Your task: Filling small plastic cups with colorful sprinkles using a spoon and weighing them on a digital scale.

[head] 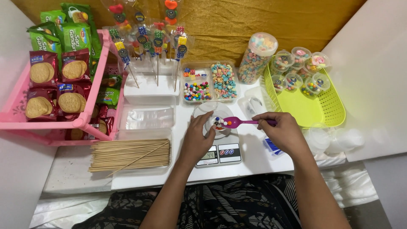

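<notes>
Purple plastic spoon (237, 122) is being held level by its handle in the closed fingers of the right hand (283, 133), its bowl carrying a few coloured candies over a small clear cup (217, 124). That cup is sitting on a small digital scale (220, 153) near the front edge of the white table (144, 180). The left hand (196, 142) is curling around the cup's near side, fingers touching its wall and steadying it. Just behind the cup, a divided clear tray (208, 82) is holding round candies and pastel cereal pieces. To the right, a lime basket (318, 111) is holding filled lidded cups. To the left, a bundle of wooden skewers (130, 154) is lying in a shallow tray, beside a pink rack (87, 123) of biscuit packets.
</notes>
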